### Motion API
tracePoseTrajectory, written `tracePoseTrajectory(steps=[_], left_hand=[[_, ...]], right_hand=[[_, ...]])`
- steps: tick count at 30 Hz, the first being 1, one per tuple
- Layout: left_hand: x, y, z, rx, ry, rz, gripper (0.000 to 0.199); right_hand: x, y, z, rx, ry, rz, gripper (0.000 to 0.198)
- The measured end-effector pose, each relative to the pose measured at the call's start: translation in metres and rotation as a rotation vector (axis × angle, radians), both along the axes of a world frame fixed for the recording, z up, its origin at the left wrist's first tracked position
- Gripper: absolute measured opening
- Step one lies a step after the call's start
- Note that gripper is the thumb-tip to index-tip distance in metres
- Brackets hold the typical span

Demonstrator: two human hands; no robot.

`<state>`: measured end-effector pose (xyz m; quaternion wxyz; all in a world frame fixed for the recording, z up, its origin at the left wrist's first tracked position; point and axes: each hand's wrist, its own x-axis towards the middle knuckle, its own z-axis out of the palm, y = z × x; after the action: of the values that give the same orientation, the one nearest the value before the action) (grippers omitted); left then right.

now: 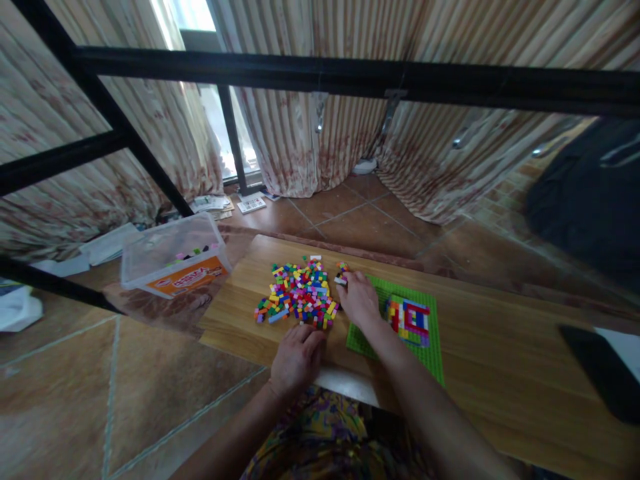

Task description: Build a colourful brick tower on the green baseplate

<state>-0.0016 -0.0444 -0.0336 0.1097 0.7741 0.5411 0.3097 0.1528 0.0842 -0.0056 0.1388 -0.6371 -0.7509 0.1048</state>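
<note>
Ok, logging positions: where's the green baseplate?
Head view: the green baseplate lies on the table, right of the brick pile, partly hidden by the right forearm.

The clear bin [150, 259] bears an orange label [189, 277], its lettering unreadable.

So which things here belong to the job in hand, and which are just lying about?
Likely in use:
loose toy bricks
green studded baseplate
multicoloured brick build on it
orange-labelled clear plastic bin

Apparently just lying about:
white booklet
papers near it
black flat object, too blurred to name
</note>
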Motion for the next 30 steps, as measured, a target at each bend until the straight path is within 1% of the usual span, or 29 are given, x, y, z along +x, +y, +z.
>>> tracePoseTrajectory(steps=[5,10,12,14,16,18,20,23,26,30], left_hand=[[0.000,0.000,0.000,0.008,-0.004,0.008,0.019],[0.001,0.000,-0.001,0.020,-0.004,0.005,0.019],[0.001,0.000,-0.001,0.030,0.001,0.010,0.018],[0.001,0.000,-0.002,0.033,0.007,0.013,0.016],[0.001,0.000,-0.002,0.028,0.013,0.016,0.015],[0.001,0.000,-0.002,0.029,0.017,0.023,0.015],[0.002,0.000,-0.002,0.040,0.020,0.035,0.016],[0.003,-0.001,-0.001,0.054,0.019,0.042,0.017],[0.003,-0.001,0.000,0.060,0.013,0.034,0.018],[0.003,-0.001,-0.001,0.056,0.018,0.037,0.017]], right_hand=[[0.000,-0.006,-0.004,-0.015,-0.004,0.013,0.023],[0.009,-0.011,-0.003,-0.055,0.157,0.124,0.017],[0.011,-0.004,-0.002,-0.016,0.201,0.108,0.020],[0.009,0.009,-0.001,0.054,0.203,0.032,0.024],[0.005,0.024,-0.001,0.105,0.170,-0.029,0.030],[0.000,0.038,-0.002,0.116,0.115,-0.035,0.036],[-0.005,0.049,-0.006,0.095,0.063,0.005,0.039],[-0.010,0.054,-0.013,0.061,0.032,0.086,0.033],[-0.013,0.050,-0.016,0.054,0.029,0.125,0.030],[-0.013,0.035,-0.012,0.025,0.040,0.212,0.028]])
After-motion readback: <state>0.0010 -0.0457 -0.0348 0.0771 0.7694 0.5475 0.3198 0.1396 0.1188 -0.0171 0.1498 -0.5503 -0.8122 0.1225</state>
